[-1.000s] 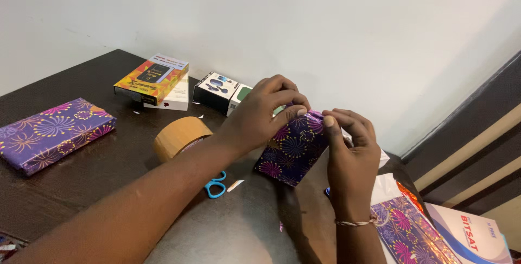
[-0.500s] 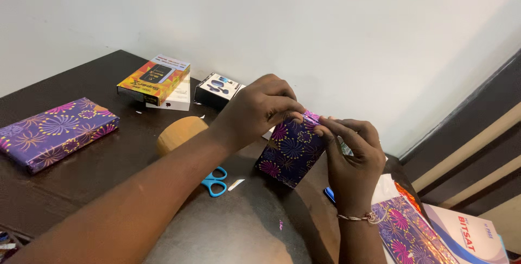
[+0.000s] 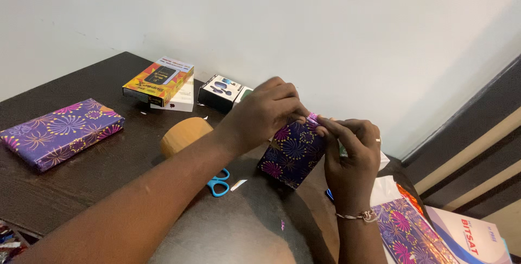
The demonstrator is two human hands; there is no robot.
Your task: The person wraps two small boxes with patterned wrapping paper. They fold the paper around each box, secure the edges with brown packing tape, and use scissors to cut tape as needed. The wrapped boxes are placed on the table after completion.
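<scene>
We are pressing down the end flap of a small box wrapped in purple firework-patterned paper (image 3: 293, 153), which is standing tilted on the dark wooden table (image 3: 81, 182), near its right end and just in front of us. Our left hand (image 3: 268, 112) is curling over the top of the box, fingers bent and holding the upper edge, while our right hand (image 3: 350, 153) is pinching the folded paper at the top corner between thumb and forefinger, so both grips are narrow and closed on the wrapping. We are judging this to be the folding and sealing of one end of the parcel, with the body of it already covered. The next move, as we are reading it, is calling for one hand to keep the fold flat while the other is freeing itself to reach the roll of brown tape (image 3: 184, 134) lying just behind our left forearm, with the blue-handled scissors (image 3: 220, 182) beside it. An already wrapped flat parcel (image 3: 59, 131) is lying well apart at the left, and a few printed cartons (image 3: 160, 82) are sitting by the wall; loose wrapping paper (image 3: 407, 231) is lying near our right wrist
</scene>
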